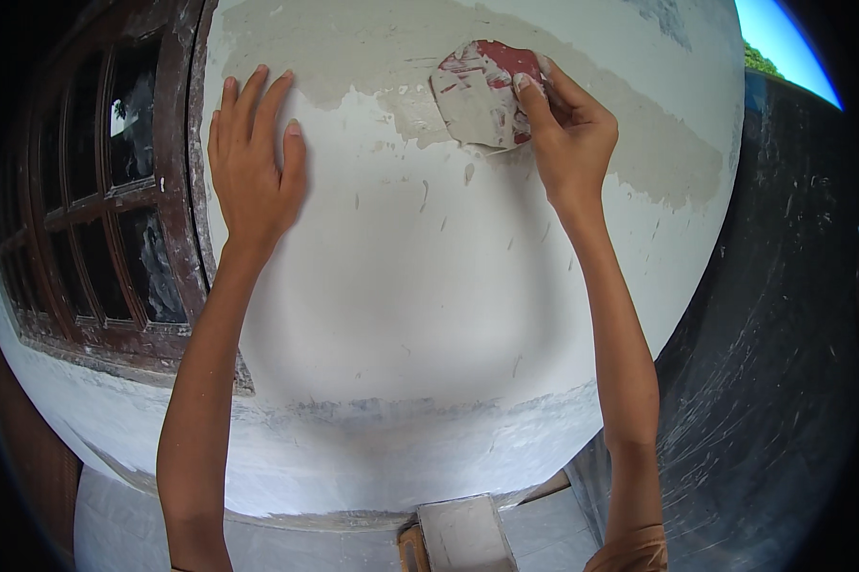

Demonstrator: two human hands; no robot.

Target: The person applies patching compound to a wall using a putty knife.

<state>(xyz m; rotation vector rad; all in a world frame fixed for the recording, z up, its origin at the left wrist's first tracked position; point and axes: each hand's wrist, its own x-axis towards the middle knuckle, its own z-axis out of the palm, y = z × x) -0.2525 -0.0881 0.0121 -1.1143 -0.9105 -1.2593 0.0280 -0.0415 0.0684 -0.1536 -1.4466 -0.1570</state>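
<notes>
My right hand (pixel 574 129) pinches a red plastic scraper (pixel 482 93) between thumb and fingers. Grey putty smears most of the scraper's face, and its lower edge rests on or very near the white wall (pixel 382 286). Around it spreads a rough-edged band of grey putty (pixel 353 48) across the upper wall. To the left, my left hand (pixel 255 157) lies flat on the wall with fingers stretched out, its fingertips at the putty's lower edge. It holds nothing. Small putty specks dot the wall below the scraper.
A dark wooden window frame (pixel 177 238) with glass panes stands close to my left hand. Dark sheeting (pixel 763 334) hangs at the right. Below, a putty-coloured board (pixel 465 534) sits by a small brown wooden piece (pixel 412 550) above the grey floor (pixel 315 548).
</notes>
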